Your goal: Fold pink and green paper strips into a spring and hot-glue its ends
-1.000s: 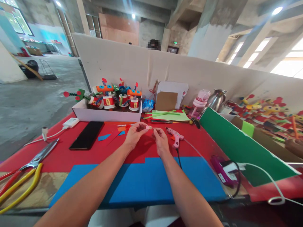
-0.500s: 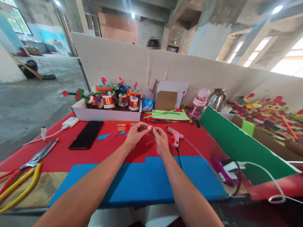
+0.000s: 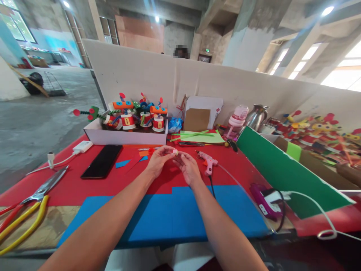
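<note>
My left hand (image 3: 160,160) is closed, pinching a small pink and pale-green piece (image 3: 175,152), perhaps folded paper, between thumb and fingertips. Just to its right is my right hand (image 3: 189,167), fingers loosely apart and close to the piece, with nothing visible in them. Both hands are over the red table covering (image 3: 160,182). A pink hot glue gun (image 3: 208,162) lies right of my right hand. Blue paper scraps (image 3: 123,164) and an orange strip (image 3: 143,153) lie left of my left hand.
Left are a black phone (image 3: 102,162), a white charger (image 3: 84,146) and large shears (image 3: 42,194). Behind stands a white box (image 3: 126,137) of paper-cup figures (image 3: 129,121). A green-sided box (image 3: 287,173), purple power strip (image 3: 265,203) and cables lie right. Blue sheets (image 3: 158,216) cover the front.
My right fingertips have come off the small piece and spread a little. My left hand keeps the piece, now turned slightly. The view has shifted a little.
</note>
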Motion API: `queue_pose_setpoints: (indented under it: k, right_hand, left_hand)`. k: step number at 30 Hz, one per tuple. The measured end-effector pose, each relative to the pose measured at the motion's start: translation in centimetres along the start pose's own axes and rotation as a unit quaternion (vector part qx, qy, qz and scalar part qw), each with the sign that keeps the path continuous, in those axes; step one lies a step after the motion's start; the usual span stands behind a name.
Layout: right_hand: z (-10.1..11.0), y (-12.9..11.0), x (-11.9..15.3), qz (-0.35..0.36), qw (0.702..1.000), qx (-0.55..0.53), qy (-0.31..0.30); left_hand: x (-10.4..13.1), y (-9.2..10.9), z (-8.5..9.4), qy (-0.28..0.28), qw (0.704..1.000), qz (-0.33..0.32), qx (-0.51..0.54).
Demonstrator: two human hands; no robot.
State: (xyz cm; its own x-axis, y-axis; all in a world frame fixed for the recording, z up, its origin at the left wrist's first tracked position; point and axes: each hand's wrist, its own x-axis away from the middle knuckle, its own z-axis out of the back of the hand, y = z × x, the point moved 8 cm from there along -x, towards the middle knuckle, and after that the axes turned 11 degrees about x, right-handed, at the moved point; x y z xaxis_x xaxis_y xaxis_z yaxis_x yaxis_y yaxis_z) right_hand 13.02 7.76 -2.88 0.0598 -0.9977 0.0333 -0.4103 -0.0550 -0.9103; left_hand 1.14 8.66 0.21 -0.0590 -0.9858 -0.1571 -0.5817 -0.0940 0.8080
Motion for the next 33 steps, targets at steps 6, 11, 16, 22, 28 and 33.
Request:
queue_pose_setpoints:
  k: [6, 11, 16, 22, 28, 33]
  right_hand:
    - [-0.4, -0.1, 0.1, -0.014, 1.000, -0.017, -0.016]
    - [-0.7, -0.4, 0.5, -0.016, 1.000, 0.002, -0.013]
    - [-0.5, -0.7, 0.8, -0.026, 0.999, 0.038, 0.016]
    - [0.0, -0.8, 0.6, -0.017, 0.996, 0.073, 0.041]
    - [0.9, -1.9, 0.2, 0.072, 0.981, 0.169, 0.065]
    - [0.2, -2.0, 0.1, 0.094, 0.968, 0.231, 0.020]
  left_hand:
    - [0.1, -0.3, -0.2, -0.013, 1.000, 0.014, -0.022]
    - [0.0, -0.1, 0.2, 0.007, 0.995, 0.005, -0.096]
    - [-0.3, 0.1, 0.3, -0.013, 0.982, -0.038, -0.187]
    - [-0.4, 0.2, -0.2, -0.043, 0.963, -0.069, -0.256]
    - [-0.3, -0.7, -0.2, -0.068, 0.981, 0.022, -0.181]
    - [-0.3, -1.1, 0.2, -0.049, 0.978, 0.048, -0.197]
